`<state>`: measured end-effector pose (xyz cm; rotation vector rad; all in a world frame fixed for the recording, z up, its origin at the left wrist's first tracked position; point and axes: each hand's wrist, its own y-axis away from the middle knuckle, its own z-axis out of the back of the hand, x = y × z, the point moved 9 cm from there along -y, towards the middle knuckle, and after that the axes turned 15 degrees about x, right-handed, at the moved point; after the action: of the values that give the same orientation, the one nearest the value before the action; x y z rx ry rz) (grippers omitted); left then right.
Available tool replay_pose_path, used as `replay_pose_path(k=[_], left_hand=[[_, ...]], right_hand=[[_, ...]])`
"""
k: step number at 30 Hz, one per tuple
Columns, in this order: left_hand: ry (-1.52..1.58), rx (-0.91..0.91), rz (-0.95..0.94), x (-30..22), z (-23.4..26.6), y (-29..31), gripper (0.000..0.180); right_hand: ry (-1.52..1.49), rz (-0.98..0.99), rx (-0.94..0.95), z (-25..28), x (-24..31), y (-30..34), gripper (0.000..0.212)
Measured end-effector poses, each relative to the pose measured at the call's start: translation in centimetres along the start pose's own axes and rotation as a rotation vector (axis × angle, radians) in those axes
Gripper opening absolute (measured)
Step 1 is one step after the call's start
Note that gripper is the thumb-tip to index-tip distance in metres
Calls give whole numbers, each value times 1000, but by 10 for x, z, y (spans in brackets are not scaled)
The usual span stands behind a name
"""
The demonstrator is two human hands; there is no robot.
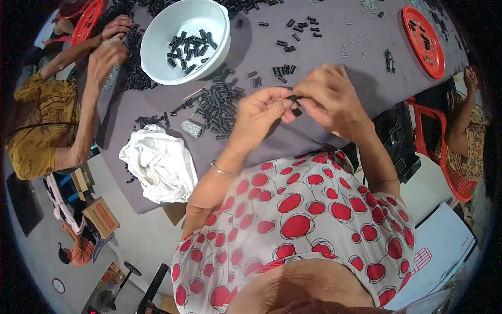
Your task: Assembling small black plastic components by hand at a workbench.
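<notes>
My left hand [261, 115] is closed in a pinch on a small black plastic part [294, 99] above the table's near edge. My right hand [330, 99] meets it from the other side, its fingers bent and pressed together at the same part. Its fingertips are partly hidden, and what they grip there cannot be made out. To the left of my left hand lies a heap of small black plastic pieces [222, 107]. Just beyond my hands, a short row of black pieces [283, 69] rests on the grey tablecloth [324, 47].
A white bowl [183, 17] holds black pieces at the back left. Near the heap are a clump of tiny silvery pieces [192, 128] and a bundled white cloth [157, 162]. A red tray [409, 36] stands far right. Other people's hands [109, 57] are at the left.
</notes>
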<state>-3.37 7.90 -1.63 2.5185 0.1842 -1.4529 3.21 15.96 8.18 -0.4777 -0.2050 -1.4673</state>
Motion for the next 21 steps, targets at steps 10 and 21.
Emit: replay_pose_path(k=[10, 21], left_hand=[[335, 261, 96, 12, -19, 1, 25], [362, 327, 139, 10, -27, 3, 17]], right_hand=[[-529, 5, 18, 1, -9, 6, 20], [-745, 15, 107, 2, -24, -4, 21]])
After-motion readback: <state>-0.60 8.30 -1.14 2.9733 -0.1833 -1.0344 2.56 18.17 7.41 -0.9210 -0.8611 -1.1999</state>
